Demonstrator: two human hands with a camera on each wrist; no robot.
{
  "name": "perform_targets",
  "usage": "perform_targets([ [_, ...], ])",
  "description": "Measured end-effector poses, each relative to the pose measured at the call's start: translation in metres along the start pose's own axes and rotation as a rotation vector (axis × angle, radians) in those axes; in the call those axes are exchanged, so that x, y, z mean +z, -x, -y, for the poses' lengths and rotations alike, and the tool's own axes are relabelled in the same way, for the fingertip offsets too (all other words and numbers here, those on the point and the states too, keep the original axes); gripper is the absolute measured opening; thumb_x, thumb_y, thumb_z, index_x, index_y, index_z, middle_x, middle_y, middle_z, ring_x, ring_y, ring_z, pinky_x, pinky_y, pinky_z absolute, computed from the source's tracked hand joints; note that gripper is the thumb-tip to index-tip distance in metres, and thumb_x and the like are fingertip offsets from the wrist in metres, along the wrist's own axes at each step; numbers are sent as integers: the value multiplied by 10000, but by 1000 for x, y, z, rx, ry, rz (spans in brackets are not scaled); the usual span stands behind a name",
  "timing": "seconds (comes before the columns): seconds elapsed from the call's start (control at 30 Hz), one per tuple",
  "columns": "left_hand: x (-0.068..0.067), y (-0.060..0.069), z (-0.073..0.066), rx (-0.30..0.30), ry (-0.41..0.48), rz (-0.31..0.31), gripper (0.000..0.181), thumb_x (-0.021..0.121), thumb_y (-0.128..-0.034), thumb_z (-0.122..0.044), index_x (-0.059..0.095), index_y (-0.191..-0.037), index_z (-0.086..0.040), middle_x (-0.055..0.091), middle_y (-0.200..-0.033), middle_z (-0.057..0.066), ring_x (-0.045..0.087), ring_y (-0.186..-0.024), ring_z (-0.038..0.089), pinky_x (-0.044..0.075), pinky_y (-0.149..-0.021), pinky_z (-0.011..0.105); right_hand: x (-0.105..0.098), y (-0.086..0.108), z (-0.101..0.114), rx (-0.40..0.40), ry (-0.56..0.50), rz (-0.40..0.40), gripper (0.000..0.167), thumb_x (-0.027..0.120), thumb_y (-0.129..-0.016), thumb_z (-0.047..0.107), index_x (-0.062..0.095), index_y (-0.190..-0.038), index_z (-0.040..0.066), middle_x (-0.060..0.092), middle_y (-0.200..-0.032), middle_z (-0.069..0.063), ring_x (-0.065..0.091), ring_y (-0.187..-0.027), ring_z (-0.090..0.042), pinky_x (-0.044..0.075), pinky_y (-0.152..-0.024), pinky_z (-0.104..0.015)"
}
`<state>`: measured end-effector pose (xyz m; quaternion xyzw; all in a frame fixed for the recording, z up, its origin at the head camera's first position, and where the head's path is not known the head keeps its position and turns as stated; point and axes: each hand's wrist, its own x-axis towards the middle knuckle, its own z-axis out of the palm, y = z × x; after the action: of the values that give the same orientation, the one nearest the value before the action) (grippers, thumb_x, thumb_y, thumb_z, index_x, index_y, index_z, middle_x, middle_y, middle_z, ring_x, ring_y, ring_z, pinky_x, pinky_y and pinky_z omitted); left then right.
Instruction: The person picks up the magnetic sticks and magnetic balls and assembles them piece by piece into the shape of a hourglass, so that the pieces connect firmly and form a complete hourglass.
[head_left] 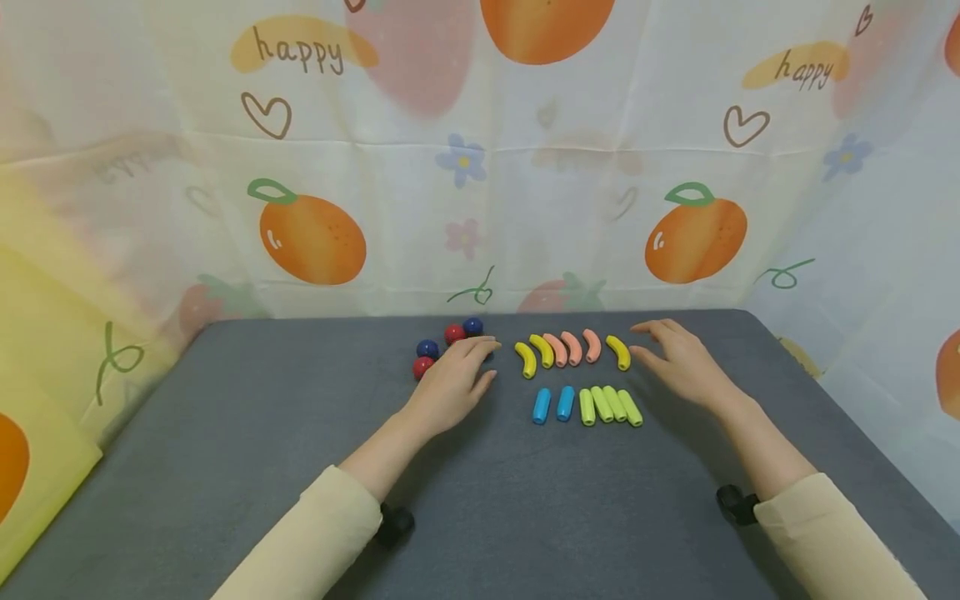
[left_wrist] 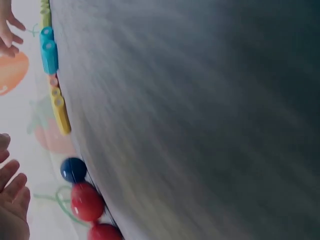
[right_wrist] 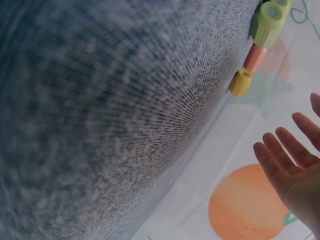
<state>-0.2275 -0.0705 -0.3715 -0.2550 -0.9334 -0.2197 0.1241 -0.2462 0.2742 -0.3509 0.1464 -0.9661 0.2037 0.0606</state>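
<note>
My left hand hovers beside the red and blue balls, partly covering them, its fingers relaxed and holding nothing. A red ball and a dark blue ball show left of it; another red ball and blue ball show behind. My right hand is held over the right side, fingers loosely bent with nothing in them. Closest to it is a yellow curved piece, at the end of a row with pink curved pieces and more yellow ones.
In front of the curved row lie two blue cylinders and several light green cylinders. The dark grey table ends at a printed curtain along the back. A yellow panel stands at the left.
</note>
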Motion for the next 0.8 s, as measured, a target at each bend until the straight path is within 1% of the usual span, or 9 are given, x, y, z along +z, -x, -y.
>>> perform_targets([
  [0.13, 13, -19, -9, 25, -6, 47, 392, 623, -969, -161, 571, -1354, -111, 585, -1418, 58, 524, -1357, 232, 455, -1122, 403, -1, 0, 1, -6, -4, -4, 439, 553, -1014, 282, 537, -1351, 1, 512, -1379, -244, 527, -1245, -438, 461, -986, -606],
  [0.23, 20, -32, -12, 21, 7, 86, 370, 610, -973, -136, 583, -1343, -124, 594, -1411, 47, 531, -1354, 224, 453, -1125, 385, 0, -1, 2, -7, -8, -4, 426, 559, -1010, 268, 544, -1344, 4, 517, -1375, -235, 528, -1245, -430, 463, -989, -600],
  [0.37, 29, -45, -14, 19, 32, 146, 349, 569, -978, -65, 603, -1319, -128, 599, -1404, 46, 538, -1345, 232, 461, -1118, 385, 0, -2, 3, -6, -12, 0, 409, 567, -1006, 243, 550, -1336, 2, 529, -1358, -230, 530, -1236, -422, 466, -980, -597],
  [0.53, 36, -56, -18, 24, 13, 242, 427, 512, -949, 40, 609, -1323, -142, 590, -1414, 50, 536, -1345, 246, 457, -1119, 395, 2, -2, 1, -9, -12, 8, 401, 564, -1006, 234, 557, -1329, -4, 547, -1341, -229, 538, -1225, -424, 465, -977, -597],
  [0.6, 38, -58, -20, 19, -4, 271, 459, 509, -929, 68, 617, -1318, -149, 589, -1415, 46, 531, -1348, 245, 450, -1125, 395, 3, -1, 0, -8, -10, 9, 397, 564, -1005, 229, 560, -1326, -5, 553, -1337, -228, 542, -1222, -425, 465, -979, -597],
  [0.67, 40, -61, -22, 9, -18, 287, 466, 521, -913, 80, 630, -1304, -147, 593, -1412, 49, 530, -1349, 245, 447, -1128, 392, 3, -1, -1, -5, -6, 7, 395, 566, -1004, 228, 564, -1323, -5, 557, -1335, -228, 547, -1219, -423, 467, -979, -596],
  [0.8, 43, -65, -23, -10, -47, 302, 435, 543, -907, 78, 661, -1262, -143, 626, -1370, 43, 548, -1327, 231, 455, -1119, 377, 3, 1, -3, -4, -1, 8, 391, 566, -1004, 225, 568, -1321, -4, 563, -1330, -227, 551, -1216, -421, 472, -975, -596],
])
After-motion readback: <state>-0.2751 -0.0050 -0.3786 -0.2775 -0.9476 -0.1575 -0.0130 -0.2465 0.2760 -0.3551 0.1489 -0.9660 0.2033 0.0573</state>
